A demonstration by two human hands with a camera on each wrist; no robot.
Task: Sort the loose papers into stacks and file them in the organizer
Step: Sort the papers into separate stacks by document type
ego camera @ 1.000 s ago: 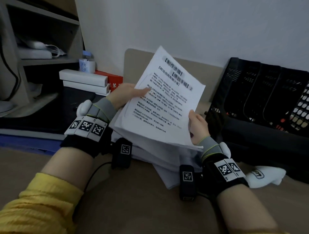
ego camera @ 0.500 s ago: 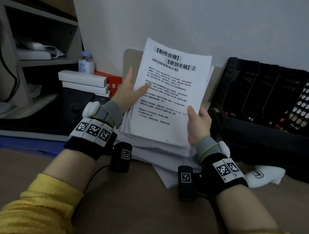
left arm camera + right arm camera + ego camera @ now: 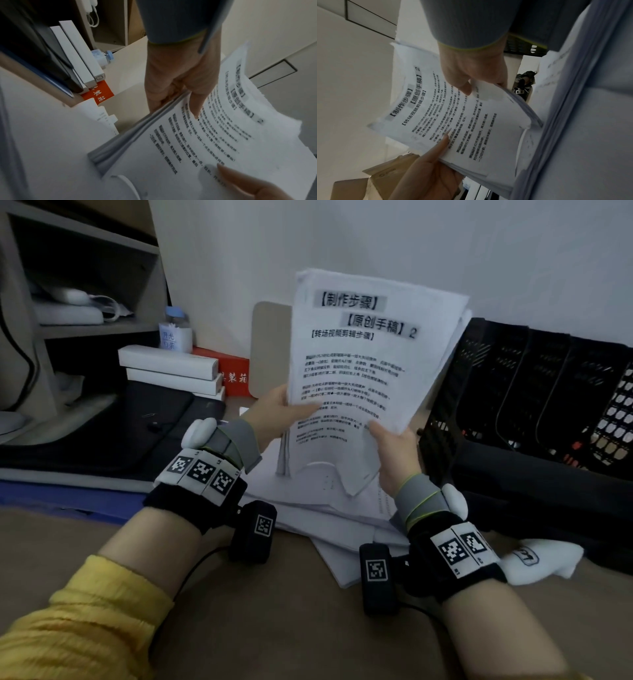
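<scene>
Left hand [image 3: 274, 416] fingers [image 3: 195, 106] pinch the left edge of a printed paper stack [image 3: 363, 364], thumb on the front page. Right hand [image 3: 394, 453] pinches its lower right corner. Stack held upright above the loose paper pile [image 3: 329, 518] on the table [image 3: 274, 628]. Black mesh organizer [image 3: 534, 392] just to the right; visible slots look empty, though interiors are dark. My read: early stage, one stack gathered, nothing filed, most of pile unsorted.
</scene>
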